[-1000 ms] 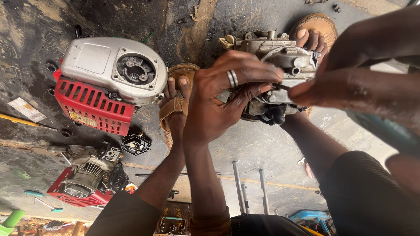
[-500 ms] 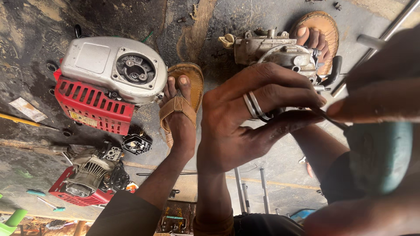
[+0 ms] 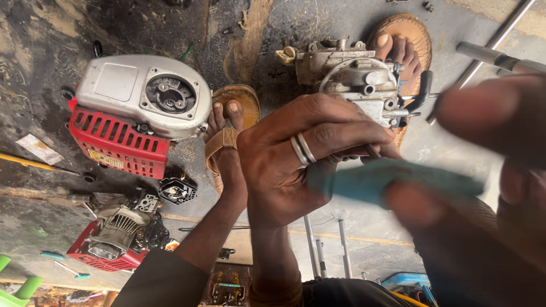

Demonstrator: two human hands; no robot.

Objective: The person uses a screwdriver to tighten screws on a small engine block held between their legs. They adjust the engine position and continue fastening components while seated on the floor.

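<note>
The left hand (image 3: 296, 165) has come nearer the camera, its fingers (image 3: 341, 133) pinching a thin metal shaft; the blurred right hand (image 3: 495, 170) grips the teal handle (image 3: 387, 182) (probably a screwdriver), lifted off the grey engine part (image 3: 352, 82).

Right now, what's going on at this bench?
A person works on a small grey engine block on the floor, one sandalled foot braced against it. The left hand, two rings on one finger, reaches toward it. The right hand, blurred, holds a teal-handled tool. A red-and-grey engine sits nearby.
</note>
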